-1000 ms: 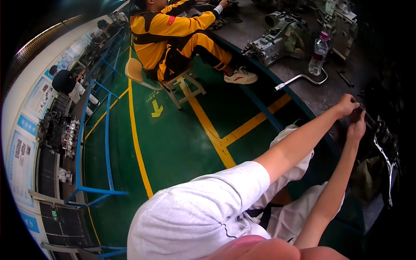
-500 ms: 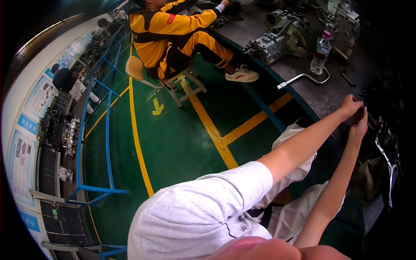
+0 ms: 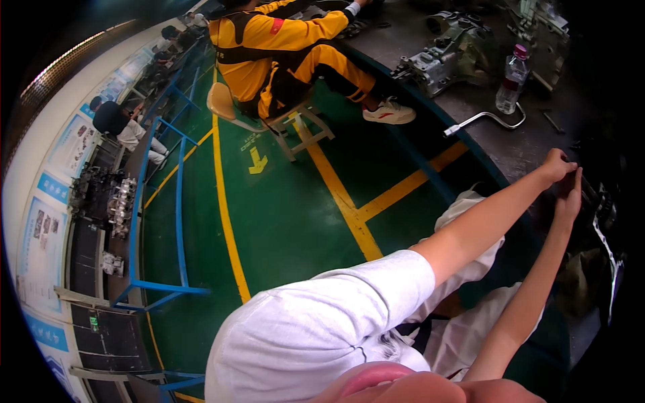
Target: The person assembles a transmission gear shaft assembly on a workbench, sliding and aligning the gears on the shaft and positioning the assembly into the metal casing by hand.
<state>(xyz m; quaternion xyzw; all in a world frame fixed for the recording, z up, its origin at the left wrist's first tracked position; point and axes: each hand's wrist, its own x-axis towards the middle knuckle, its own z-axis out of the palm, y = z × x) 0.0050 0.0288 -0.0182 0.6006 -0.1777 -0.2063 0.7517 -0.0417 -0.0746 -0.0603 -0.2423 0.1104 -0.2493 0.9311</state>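
My two hands meet above the right part of the dark workbench [image 3: 494, 144]. My left hand [image 3: 557, 166] has its fingers curled, the tips pinched close to those of my right hand [image 3: 570, 196]. The right fingers are drawn together and point up toward the left ones. Whatever they hold is hidden in shadow. Just beyond the right hand lies a dark metal assembly with a bright, thin, irregular edge [image 3: 610, 258], mostly lost in darkness. Farther back on the bench lies a crank-shaped speed wrench [image 3: 485, 119], and a short metal tool [image 3: 553, 122] rests near it.
A clear bottle with a pink cap [image 3: 512, 84] stands behind the wrench. Metal gearbox housings [image 3: 437, 64] sit at the far side. Someone in yellow and black workwear [image 3: 282, 47] sits on a chair [image 3: 232, 107] by the bench. Blue railings [image 3: 180, 215] run along the left.
The whole scene has shifted slightly right and down in the view. My hands stay close together, with the left fingers a little changed in pose.
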